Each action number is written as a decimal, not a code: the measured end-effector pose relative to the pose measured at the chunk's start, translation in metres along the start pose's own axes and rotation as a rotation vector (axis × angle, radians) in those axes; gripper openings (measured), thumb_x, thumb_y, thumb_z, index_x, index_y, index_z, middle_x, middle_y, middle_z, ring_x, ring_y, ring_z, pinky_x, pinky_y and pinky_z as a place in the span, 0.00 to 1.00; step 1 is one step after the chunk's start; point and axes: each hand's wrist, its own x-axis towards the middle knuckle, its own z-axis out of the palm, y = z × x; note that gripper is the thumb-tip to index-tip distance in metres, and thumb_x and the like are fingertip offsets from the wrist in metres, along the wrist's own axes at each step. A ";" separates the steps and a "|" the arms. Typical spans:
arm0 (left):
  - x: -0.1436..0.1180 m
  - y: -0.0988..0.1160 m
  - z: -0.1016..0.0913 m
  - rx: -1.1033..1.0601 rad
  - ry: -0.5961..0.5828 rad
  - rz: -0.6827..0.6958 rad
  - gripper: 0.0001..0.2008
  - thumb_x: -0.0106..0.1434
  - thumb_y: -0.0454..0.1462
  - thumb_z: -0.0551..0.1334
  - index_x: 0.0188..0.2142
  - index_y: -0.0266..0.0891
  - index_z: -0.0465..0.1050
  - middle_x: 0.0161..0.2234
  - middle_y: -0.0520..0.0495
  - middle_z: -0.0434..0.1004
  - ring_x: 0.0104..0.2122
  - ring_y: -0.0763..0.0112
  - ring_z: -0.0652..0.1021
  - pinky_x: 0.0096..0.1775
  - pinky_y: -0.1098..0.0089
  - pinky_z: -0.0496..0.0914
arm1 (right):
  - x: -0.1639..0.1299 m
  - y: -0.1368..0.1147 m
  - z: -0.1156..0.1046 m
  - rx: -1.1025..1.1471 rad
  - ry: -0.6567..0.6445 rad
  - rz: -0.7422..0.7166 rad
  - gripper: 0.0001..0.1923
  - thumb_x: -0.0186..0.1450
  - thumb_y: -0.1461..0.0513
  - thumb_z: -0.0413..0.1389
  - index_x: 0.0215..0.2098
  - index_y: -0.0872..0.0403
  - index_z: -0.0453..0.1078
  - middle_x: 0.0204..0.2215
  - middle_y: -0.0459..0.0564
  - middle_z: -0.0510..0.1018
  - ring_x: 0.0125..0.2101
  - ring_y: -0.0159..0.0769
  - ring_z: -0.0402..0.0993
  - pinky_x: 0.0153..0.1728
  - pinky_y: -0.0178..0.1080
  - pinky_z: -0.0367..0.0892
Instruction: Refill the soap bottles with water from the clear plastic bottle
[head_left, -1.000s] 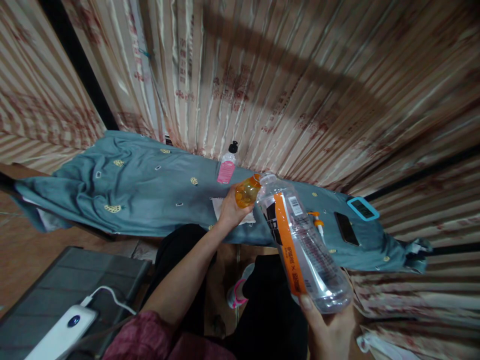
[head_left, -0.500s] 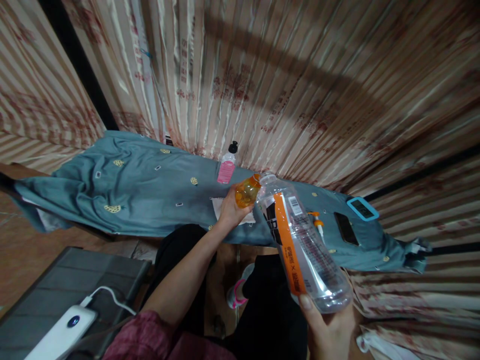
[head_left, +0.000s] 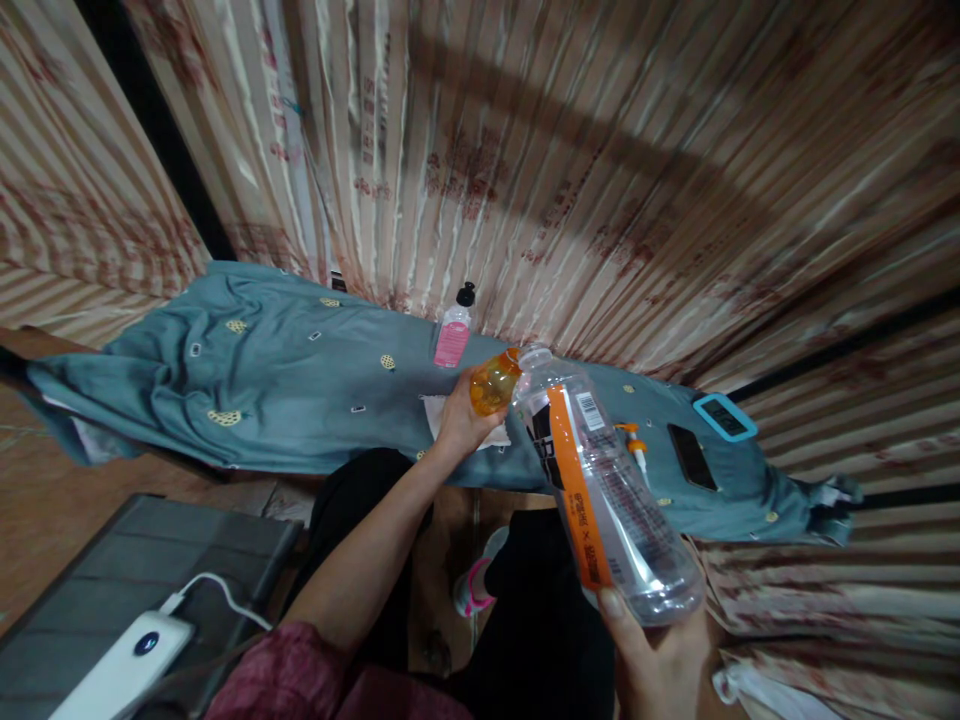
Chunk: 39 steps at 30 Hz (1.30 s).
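Striped curtains [head_left: 570,180] hang behind a low desk [head_left: 300,400] draped in a teal patterned cloth, and the person sits in front of it.

Step in hand, as judged: liquid passing between two bottles held mouth to mouth above the desk edge. To do it well, the two openings should stay touching and lined up, the tilt of the large bottle [head_left: 607,490] should be raised slowly, and the small one should be held steady so nothing spills onto the cloth below.

Left hand [head_left: 461,420]: fingers closed around the small orange bottle [head_left: 495,383], tilted, its neck against the mouth of the large bottle.

Right hand [head_left: 660,660]: fingers wrapped under the base of the large clear bottle with an orange label, which slopes up and away toward the small one. It looks nearly empty.

Relative to the large bottle: a pink-labelled bottle [head_left: 454,335] stands beyond its mouth, near the curtains; a dark phone [head_left: 691,456] and a blue-edged device [head_left: 724,417] lie on the cloth to its right; a white power bank [head_left: 124,675] lies well to its left.
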 end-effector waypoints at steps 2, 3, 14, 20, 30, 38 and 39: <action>0.000 -0.001 0.001 -0.007 0.008 0.004 0.31 0.50 0.33 0.71 0.54 0.40 0.67 0.50 0.41 0.80 0.48 0.57 0.82 0.52 0.56 0.76 | 0.000 0.000 0.000 -0.001 -0.001 0.004 0.41 0.53 0.43 0.63 0.58 0.56 0.66 0.53 0.59 0.75 0.53 0.54 0.73 0.54 0.51 0.68; 0.000 -0.001 0.001 -0.007 0.014 0.005 0.31 0.50 0.33 0.71 0.54 0.40 0.67 0.49 0.42 0.81 0.47 0.57 0.82 0.51 0.57 0.76 | 0.000 0.000 0.000 0.000 -0.004 0.009 0.42 0.53 0.43 0.63 0.59 0.56 0.66 0.53 0.59 0.75 0.53 0.54 0.73 0.54 0.51 0.68; 0.000 0.000 0.000 0.025 0.011 0.018 0.32 0.50 0.33 0.71 0.54 0.40 0.66 0.49 0.43 0.81 0.47 0.58 0.82 0.50 0.58 0.76 | 0.001 -0.003 -0.001 -0.014 -0.006 -0.001 0.42 0.53 0.42 0.63 0.58 0.58 0.65 0.52 0.60 0.75 0.53 0.55 0.73 0.55 0.52 0.67; 0.001 -0.004 0.002 0.031 0.021 0.030 0.31 0.50 0.33 0.72 0.53 0.40 0.67 0.50 0.43 0.80 0.48 0.58 0.82 0.51 0.59 0.76 | 0.000 0.000 -0.001 0.003 -0.018 0.012 0.42 0.53 0.43 0.63 0.60 0.56 0.65 0.53 0.59 0.75 0.53 0.55 0.73 0.54 0.52 0.68; 0.001 -0.005 0.002 0.034 0.014 0.022 0.32 0.50 0.33 0.71 0.54 0.40 0.65 0.50 0.42 0.80 0.48 0.57 0.82 0.51 0.58 0.76 | 0.008 0.024 -0.009 0.005 -0.043 -0.028 0.43 0.51 0.45 0.66 0.59 0.55 0.66 0.52 0.58 0.77 0.51 0.56 0.75 0.51 0.52 0.71; 0.000 -0.006 0.003 0.014 0.021 0.011 0.32 0.50 0.35 0.71 0.54 0.41 0.64 0.49 0.44 0.81 0.48 0.57 0.82 0.50 0.57 0.77 | 0.009 0.026 -0.010 -0.001 -0.061 -0.034 0.43 0.50 0.45 0.67 0.59 0.56 0.66 0.51 0.59 0.77 0.50 0.55 0.76 0.49 0.51 0.72; 0.000 -0.006 0.003 0.012 0.020 0.012 0.32 0.50 0.35 0.72 0.54 0.41 0.64 0.49 0.43 0.81 0.48 0.57 0.82 0.51 0.57 0.77 | 0.008 0.022 -0.009 -0.006 -0.044 -0.031 0.43 0.51 0.45 0.66 0.59 0.56 0.65 0.51 0.59 0.77 0.50 0.55 0.76 0.50 0.51 0.71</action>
